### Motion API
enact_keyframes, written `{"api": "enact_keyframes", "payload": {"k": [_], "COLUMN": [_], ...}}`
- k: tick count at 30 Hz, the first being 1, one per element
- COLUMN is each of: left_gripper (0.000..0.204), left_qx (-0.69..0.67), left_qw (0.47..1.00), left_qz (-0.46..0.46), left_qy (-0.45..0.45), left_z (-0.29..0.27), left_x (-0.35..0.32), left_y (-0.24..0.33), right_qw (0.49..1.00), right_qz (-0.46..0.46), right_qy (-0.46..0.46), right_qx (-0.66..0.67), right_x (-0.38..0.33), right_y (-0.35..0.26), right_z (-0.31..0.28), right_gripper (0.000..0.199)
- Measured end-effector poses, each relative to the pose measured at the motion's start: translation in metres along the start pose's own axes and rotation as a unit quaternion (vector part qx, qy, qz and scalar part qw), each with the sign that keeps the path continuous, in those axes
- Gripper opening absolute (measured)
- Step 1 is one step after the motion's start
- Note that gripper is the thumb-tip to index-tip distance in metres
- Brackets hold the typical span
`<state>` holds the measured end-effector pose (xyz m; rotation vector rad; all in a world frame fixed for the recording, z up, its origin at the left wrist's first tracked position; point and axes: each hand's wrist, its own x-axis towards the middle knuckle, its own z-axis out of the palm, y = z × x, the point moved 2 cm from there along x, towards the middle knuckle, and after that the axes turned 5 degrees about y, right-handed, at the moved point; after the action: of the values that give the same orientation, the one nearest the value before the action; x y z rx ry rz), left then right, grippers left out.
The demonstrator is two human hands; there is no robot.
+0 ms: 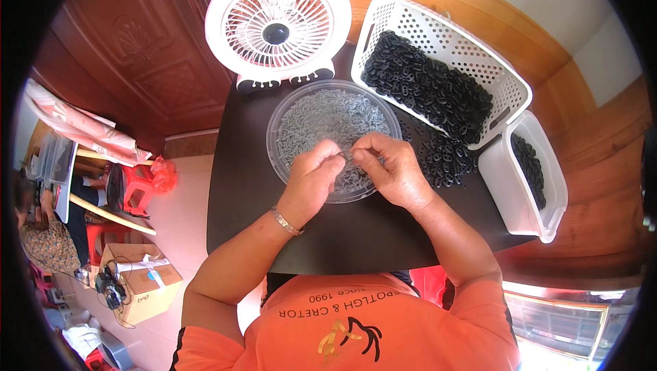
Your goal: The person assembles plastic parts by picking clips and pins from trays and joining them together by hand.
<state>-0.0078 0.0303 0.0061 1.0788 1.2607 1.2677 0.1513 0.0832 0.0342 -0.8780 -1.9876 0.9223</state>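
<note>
Over the near part of a clear round tub point(272, 145), my left hand point(313, 174) and my right hand point(391, 171) meet fingertip to fingertip. Both are closed in a pinch, and what they hold is too small to make out. Small grey slender pieces point(321, 114) fill the tub beneath them. To the right of my right hand, small black oval pieces with holes point(445, 159) lie loose in a heap on the dark table point(274, 251).
A white perforated basket point(479, 46) of the same black pieces stands at the back right. Beside it is a white bin point(503, 179) with more of them. A white animal-shaped fan point(229, 42) stands behind the tub. On the floor at left sits a cardboard box point(154, 296); a person point(51, 244) is beyond.
</note>
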Motion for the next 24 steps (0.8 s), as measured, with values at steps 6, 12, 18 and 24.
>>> {"api": "enact_keyframes", "payload": {"k": [6,12,18,24], "left_gripper": [0.013,0.015,0.017,0.016], "left_qx": [0.015,0.041,-0.005,-0.063], "left_qw": [1.000,0.998,0.999,0.997], "left_qz": [0.011,0.042,0.032,-0.033], "left_qy": [-0.008,-0.012,-0.013,-0.023], "left_z": [0.0004,0.0017,0.0051,0.0004], "left_x": [0.0009,-0.0004,-0.0051,0.0016], "left_y": [-0.0017,-0.0015,-0.0012,-0.0049], "right_qw": [1.000,0.999,0.997,1.000], "right_qz": [-0.008,-0.030,-0.050,-0.006], "right_qy": [-0.004,-0.017,-0.016,-0.014], "right_qx": [-0.012,-0.038,-0.060,-0.025], "right_x": [-0.0004,-0.0008,-0.0006,0.0023], "right_y": [0.0004,-0.0019,-0.0050,0.0045], "right_z": [0.0001,0.0012,0.0055,0.0024], "right_gripper": [0.007,0.007,0.007,0.013]}}
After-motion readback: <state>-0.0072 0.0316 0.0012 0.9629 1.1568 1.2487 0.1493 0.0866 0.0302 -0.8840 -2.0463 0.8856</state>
